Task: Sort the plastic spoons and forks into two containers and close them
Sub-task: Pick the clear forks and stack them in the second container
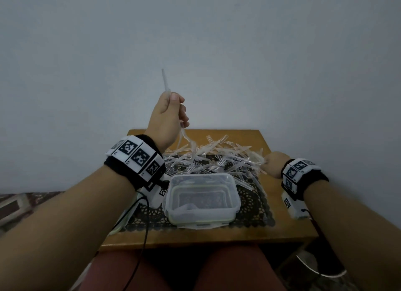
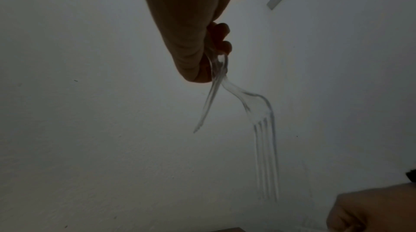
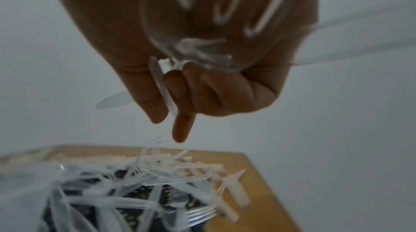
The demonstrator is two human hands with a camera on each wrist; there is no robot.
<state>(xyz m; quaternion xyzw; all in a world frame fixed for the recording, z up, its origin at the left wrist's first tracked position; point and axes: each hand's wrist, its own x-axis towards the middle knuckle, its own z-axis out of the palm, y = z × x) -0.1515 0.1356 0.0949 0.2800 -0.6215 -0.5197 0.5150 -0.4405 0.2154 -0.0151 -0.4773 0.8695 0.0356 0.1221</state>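
Clear glossy plastic forks (image 1: 213, 158) and container (image 1: 201, 200); smooth varnished wooden table (image 1: 282, 230); dark lace cloth mat (image 1: 253, 206).

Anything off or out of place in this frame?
Mostly expected mess: clear plastic cutlery lies in a tangled heap across the table. The odd bit is the left hand, which grips two pieces at once, fork included. The container looks nearly empty.
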